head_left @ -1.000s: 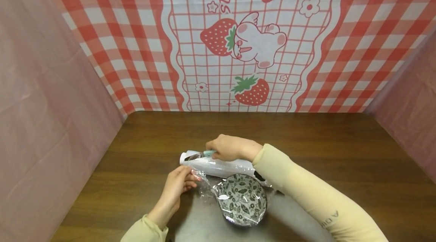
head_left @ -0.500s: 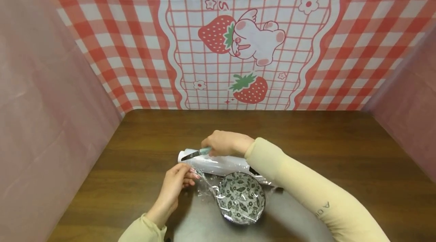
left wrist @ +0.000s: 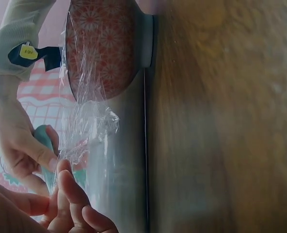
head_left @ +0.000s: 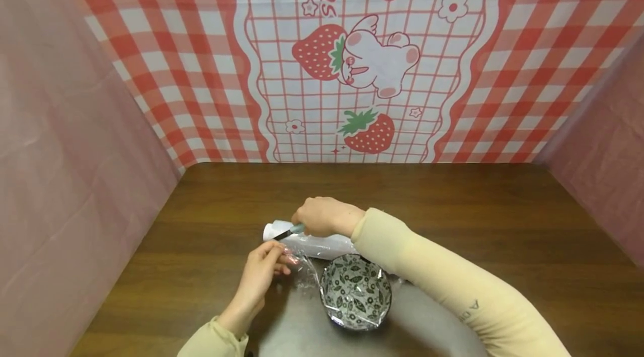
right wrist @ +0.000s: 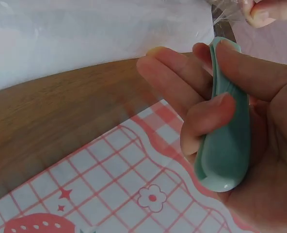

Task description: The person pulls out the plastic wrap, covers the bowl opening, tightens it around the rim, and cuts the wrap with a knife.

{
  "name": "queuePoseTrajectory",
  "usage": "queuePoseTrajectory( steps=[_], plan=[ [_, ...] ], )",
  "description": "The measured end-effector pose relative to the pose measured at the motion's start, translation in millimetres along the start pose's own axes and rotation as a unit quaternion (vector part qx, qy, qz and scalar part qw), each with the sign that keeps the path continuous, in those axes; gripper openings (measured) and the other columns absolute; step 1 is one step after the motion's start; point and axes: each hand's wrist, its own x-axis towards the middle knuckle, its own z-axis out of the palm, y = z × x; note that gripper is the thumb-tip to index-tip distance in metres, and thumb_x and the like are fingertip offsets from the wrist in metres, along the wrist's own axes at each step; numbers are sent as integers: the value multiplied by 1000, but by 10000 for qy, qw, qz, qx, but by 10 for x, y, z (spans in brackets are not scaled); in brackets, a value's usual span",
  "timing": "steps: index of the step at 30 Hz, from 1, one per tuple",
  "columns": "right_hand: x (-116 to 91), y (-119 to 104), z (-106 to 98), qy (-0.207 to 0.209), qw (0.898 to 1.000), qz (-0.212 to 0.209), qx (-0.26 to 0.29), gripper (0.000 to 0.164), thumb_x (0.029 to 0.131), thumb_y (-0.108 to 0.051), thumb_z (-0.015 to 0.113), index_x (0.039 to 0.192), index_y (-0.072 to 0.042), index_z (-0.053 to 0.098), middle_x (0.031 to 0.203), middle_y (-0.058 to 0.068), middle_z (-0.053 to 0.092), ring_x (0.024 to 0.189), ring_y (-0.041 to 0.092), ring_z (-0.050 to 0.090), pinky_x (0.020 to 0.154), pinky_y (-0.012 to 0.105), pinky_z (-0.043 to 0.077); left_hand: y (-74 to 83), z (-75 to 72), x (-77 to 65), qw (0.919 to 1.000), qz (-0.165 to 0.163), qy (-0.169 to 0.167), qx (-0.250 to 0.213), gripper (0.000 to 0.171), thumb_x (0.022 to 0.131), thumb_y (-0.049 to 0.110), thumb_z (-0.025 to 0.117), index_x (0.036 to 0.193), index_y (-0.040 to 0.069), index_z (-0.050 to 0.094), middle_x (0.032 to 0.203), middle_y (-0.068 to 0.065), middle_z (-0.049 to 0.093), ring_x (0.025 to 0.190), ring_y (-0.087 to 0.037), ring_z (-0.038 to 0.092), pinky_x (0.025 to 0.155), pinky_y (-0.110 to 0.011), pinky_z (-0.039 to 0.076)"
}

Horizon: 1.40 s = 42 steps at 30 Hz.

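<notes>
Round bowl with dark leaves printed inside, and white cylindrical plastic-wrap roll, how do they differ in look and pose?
The round leaf-printed bowl is patterned, while the white cylindrical plastic-wrap roll is plain. The bowl stands upright under clear film; the roll lies on its side. Both show glossy highlights.

Cling film (left wrist: 87,128) is clear plastic, super glossy and all crinkly, and the bowl (left wrist: 121,46) looks like smooth glazed ceramic. Knife handle (right wrist: 227,136) is smooth plastic with a soft shine; the blade (head_left: 283,235) is probably metal, but it's tiny from up top. Table (head_left: 453,195) is wood-grained with a low sheen, backdrop (head_left: 468,77) is matt printed cloth.
</notes>
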Motion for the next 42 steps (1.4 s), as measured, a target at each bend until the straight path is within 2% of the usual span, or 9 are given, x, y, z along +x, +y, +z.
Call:
queuePoseTrajectory(
  steps=[7,12,19,23,26,30,33,37,42],
  plan=[
    [-25,56,55,107,9995,-64,290,27,84,-18,64,110,-19,65,104,-1,67,95,18,63,82,30,49,-32,-18,12,9998,-80,164,71,22,89,9,47,87,-10,59,68,-3,63,55,-10,54,60,-27,46],
    [-30,68,70,135,9993,-216,267,20,83,-16,65,103,-18,67,95,-2,67,89,17,63,77,30,50,-48,-32,29,9958,212,527,723,17,85,8,52,78,-3,63,67,-3,59,61,-12,52,61,-24,43],
    [-43,66,59,-69,9996,-115,265,28,83,-13,62,111,-17,65,105,0,66,97,19,62,85,32,49,-37,-62,22,9881,277,757,1309,13,81,9,56,73,4,66,66,-5,58,62,-9,49,59,-22,39],
    [-55,101,37,-182,9994,-155,265,26,83,-11,62,107,-15,66,103,0,67,93,17,62,83,30,49,-35,-71,16,9804,554,889,1671,14,81,10,58,72,8,68,76,-3,58,72,-10,49,67,-24,39],
    [-38,174,67,-134,9992,-293,228,18,81,-10,62,96,-16,68,92,-2,67,81,14,61,74,29,50,-30,-72,21,9700,962,984,2003,15,81,10,58,70,11,69,89,-4,56,84,-14,50,76,-29,39],
    [-47,198,64,-63,9994,-316,108,16,80,-10,61,93,-16,68,90,-2,66,78,15,60,72,31,50,-24,-93,49,9639,1310,939,2117,15,80,8,59,70,12,69,108,-6,60,105,-23,54,89,-37,39],
    [-90,170,16,-102,9996,-212,136,20,81,-10,62,100,-15,68,97,0,67,86,17,62,79,32,50,-24,-115,71,9689,1248,778,1989,15,80,9,59,69,13,68,119,-3,61,118,-25,49,98,-41,35],
    [-119,201,26,-132,9993,-161,316,22,83,-12,63,104,-15,68,101,1,67,91,17,62,82,32,49,-27,-134,90,9719,1136,623,1964,15,81,11,60,69,14,69,122,1,60,123,-22,46,102,-40,33],
    [-149,233,47,33,9990,-232,382,17,82,-14,65,98,-15,69,94,1,68,88,19,63,80,34,49,-25,-145,103,9695,1148,599,2083,15,80,11,59,69,15,69,122,2,60,123,-22,46,102,-40,33]
  ],
)
